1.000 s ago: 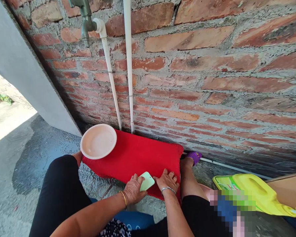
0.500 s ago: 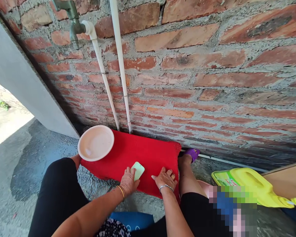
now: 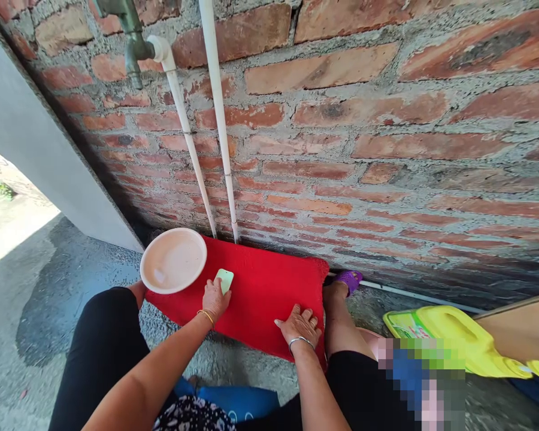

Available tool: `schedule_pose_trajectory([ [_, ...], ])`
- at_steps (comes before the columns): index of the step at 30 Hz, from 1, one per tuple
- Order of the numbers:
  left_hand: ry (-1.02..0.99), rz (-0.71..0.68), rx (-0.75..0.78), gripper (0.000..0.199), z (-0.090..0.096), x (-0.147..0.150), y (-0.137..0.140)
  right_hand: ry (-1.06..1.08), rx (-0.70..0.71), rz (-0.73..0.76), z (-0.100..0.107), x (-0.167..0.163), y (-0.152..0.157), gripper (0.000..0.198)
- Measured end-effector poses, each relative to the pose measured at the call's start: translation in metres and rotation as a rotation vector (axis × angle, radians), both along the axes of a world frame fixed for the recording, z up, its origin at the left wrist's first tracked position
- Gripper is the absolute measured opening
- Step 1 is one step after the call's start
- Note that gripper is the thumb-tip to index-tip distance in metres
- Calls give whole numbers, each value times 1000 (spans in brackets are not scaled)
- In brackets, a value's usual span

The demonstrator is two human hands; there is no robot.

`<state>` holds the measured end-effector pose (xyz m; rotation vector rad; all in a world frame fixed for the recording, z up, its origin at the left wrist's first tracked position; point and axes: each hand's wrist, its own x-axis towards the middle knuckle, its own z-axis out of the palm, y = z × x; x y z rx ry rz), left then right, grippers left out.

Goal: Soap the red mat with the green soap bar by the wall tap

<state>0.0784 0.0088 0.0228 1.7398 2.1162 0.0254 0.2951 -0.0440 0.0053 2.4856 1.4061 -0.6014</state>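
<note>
left hand (image 3: 214, 297): fingers gripping pale green rectangular sponge (image 3: 224, 279), on red textured mat (image 3: 269, 293) just right of round pink plastic bowl (image 3: 173, 260) | right hand (image 3: 300, 324): fingers spread flat on mat's near right edge

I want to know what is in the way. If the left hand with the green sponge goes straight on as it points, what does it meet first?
Probably the brick wall, near the white pipes. The left hand pushes the green sponge over the red mat; the bowl sits just left.

- Brick wall (image 3: 341, 137) (rough mortar) carries two white pipes (image 3: 218, 120) and a tap (image 3: 132, 42).
- Wet concrete floor (image 3: 49, 299), with sunlight at far left.
- Grey pillar (image 3: 36, 149) stands left.
</note>
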Motion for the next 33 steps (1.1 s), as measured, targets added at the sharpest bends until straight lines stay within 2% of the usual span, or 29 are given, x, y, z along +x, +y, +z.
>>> schedule_pose_trajectory([
  [5,-140,-342,-93,57,-16,57,-39,-8,-6,5,2,0,-1,75],
  [7,-192,-418,-98,60,-16,69,-48,-5,-10,7,4,0,-1,73],
  [10,-215,-347,-64,57,-8,62,-37,3,-20,7,7,-1,-1,73],
  [15,-96,3,25,49,9,15,10,11,-18,5,11,-3,0,74],
  [17,-37,77,40,49,9,8,20,9,-7,3,10,-2,0,74],
  [19,-11,69,27,49,5,14,20,6,2,1,8,-2,0,75],
  [21,-24,-13,-14,50,-4,31,9,-1,4,0,7,-2,0,76],
  [25,-151,-327,-162,57,-20,70,-22,5,-13,2,6,-1,-1,74],
  [27,-209,-422,-197,61,-22,77,-30,15,-11,1,6,-1,-1,75],
  [29,-227,-391,-169,60,-18,72,-26,18,7,5,6,-1,-2,75],
  [33,-170,-117,-38,48,-2,41,3,24,31,16,3,0,-2,75],
])
